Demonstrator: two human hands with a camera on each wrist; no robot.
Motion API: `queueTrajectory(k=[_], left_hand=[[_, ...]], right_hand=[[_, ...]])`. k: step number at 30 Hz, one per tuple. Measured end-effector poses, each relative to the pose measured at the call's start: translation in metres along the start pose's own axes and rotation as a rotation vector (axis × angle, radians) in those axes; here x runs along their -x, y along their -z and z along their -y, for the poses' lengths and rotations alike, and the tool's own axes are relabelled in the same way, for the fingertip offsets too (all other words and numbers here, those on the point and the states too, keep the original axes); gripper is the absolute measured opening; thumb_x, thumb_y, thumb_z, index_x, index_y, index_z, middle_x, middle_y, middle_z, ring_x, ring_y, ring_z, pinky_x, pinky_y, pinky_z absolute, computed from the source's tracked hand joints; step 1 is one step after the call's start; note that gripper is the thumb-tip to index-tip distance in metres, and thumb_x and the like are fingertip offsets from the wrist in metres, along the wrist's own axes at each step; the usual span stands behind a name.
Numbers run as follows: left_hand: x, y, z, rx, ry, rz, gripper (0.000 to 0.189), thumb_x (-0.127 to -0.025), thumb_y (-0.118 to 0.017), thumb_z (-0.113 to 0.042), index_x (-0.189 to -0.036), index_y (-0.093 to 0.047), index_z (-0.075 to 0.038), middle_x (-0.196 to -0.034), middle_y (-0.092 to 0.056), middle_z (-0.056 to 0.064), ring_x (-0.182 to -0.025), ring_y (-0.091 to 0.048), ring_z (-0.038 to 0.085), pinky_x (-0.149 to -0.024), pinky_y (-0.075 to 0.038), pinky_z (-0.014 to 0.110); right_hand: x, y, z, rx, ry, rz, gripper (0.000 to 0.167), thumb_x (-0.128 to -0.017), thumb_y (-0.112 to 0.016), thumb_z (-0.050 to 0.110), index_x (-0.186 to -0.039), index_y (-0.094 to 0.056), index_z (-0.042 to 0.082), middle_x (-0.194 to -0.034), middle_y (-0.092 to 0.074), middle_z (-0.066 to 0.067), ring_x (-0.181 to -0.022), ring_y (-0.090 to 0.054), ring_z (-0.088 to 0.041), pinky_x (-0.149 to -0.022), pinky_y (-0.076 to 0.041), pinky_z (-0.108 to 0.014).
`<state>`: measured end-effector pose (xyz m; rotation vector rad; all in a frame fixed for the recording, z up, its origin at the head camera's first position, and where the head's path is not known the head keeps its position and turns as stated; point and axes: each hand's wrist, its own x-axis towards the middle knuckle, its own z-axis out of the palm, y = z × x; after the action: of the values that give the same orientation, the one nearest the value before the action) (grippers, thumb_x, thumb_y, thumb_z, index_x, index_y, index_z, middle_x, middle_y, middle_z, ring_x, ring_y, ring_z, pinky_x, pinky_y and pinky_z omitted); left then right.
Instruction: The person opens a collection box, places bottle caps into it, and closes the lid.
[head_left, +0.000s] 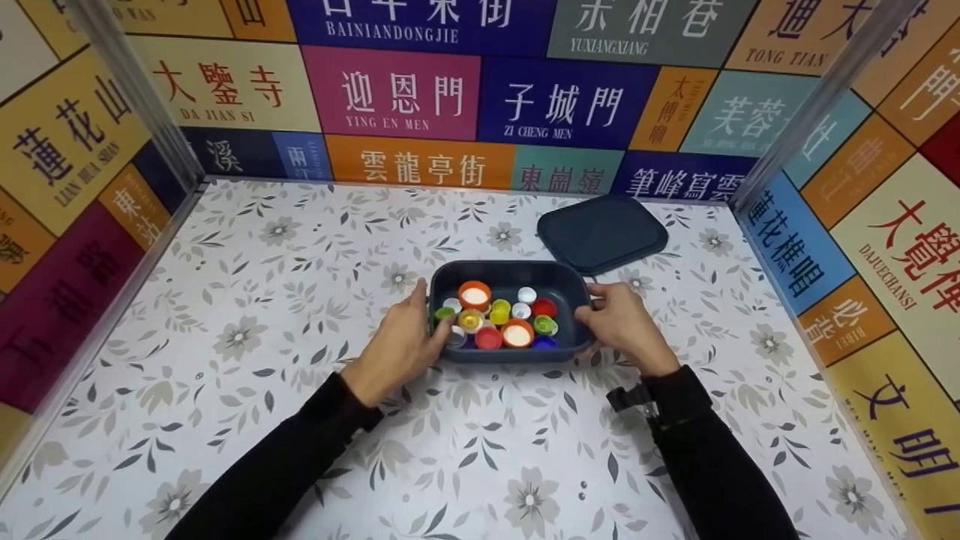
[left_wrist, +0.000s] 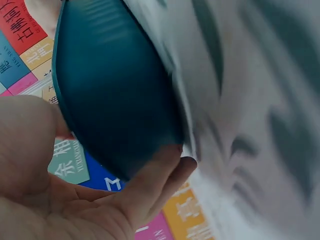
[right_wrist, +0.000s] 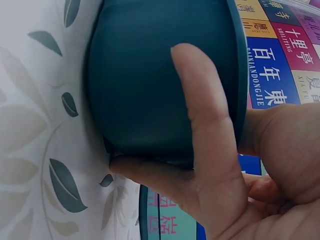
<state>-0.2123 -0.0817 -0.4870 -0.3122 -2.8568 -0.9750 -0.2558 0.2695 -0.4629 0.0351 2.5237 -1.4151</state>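
A dark blue-green rectangular plastic box (head_left: pixel 510 355) sits mid-table in the head view, with several small colourful bottle caps (head_left: pixel 499 310) inside. Its left end is held by my left hand (head_left: pixel 397 341), thumb over the rim and fingers along the outside. My right hand (head_left: pixel 626 319) grips the opposite end, its thumb at the rim. From the left wrist, the box wall (left_wrist: pixel 115 85) shows with fingertips against its lower edge. In the right wrist view, one finger lies along the box wall (right_wrist: pixel 145 100) and another reaches its bottom edge.
A matching dark lid (head_left: pixel 604 232) lies flat behind the box, to the right. White floral cloth (head_left: pixel 240 337) covers the table. Upright panels with coloured Chinese sign blocks (head_left: pixel 390 94) enclose the back and both sides.
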Motion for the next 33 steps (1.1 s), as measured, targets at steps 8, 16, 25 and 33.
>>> queueTrajectory(k=[8,16,25,33], left_hand=[[0.012,-0.005,-0.001,0.07,0.009,-0.007,0.082,-0.115,-0.069,-0.029,-0.172,-0.036,0.018,-0.127,-0.08,0.04,-0.112,-0.084,0.043,-0.107,-0.069,0.055],[0.024,-0.003,-0.005,0.104,0.012,-0.002,0.082,-0.115,-0.067,-0.025,-0.174,-0.031,0.019,-0.128,-0.08,0.04,-0.115,-0.084,0.047,-0.106,-0.069,0.057],[0.034,0.006,-0.001,0.129,-0.055,-0.013,0.068,-0.105,-0.068,-0.008,-0.164,-0.049,0.018,-0.121,-0.081,0.039,-0.102,-0.085,0.045,-0.094,-0.072,0.056],[0.034,0.019,0.004,0.143,0.008,0.025,0.064,-0.105,-0.07,-0.006,-0.164,-0.053,0.014,-0.133,-0.079,0.039,-0.125,-0.082,0.048,-0.11,-0.068,0.055]], right_hand=[[0.011,-0.003,-0.002,-0.03,0.029,-0.01,0.062,-0.107,-0.062,0.004,-0.169,-0.058,-0.001,-0.137,-0.079,-0.037,-0.068,-0.082,-0.022,-0.056,-0.069,-0.041],[0.028,-0.016,-0.006,-0.137,0.063,-0.009,0.066,-0.108,-0.057,0.001,-0.173,-0.05,-0.002,-0.145,-0.074,-0.038,-0.09,-0.087,-0.037,-0.067,-0.074,-0.048],[0.046,-0.025,-0.01,-0.248,0.065,0.016,0.064,-0.109,-0.056,-0.003,-0.173,-0.047,-0.005,-0.148,-0.072,-0.039,-0.099,-0.086,-0.043,-0.072,-0.074,-0.052],[0.05,-0.032,-0.006,-0.164,0.122,-0.033,0.062,-0.105,-0.06,-0.004,-0.167,-0.057,-0.005,-0.142,-0.078,-0.035,-0.109,-0.085,-0.035,-0.079,-0.074,-0.033]])
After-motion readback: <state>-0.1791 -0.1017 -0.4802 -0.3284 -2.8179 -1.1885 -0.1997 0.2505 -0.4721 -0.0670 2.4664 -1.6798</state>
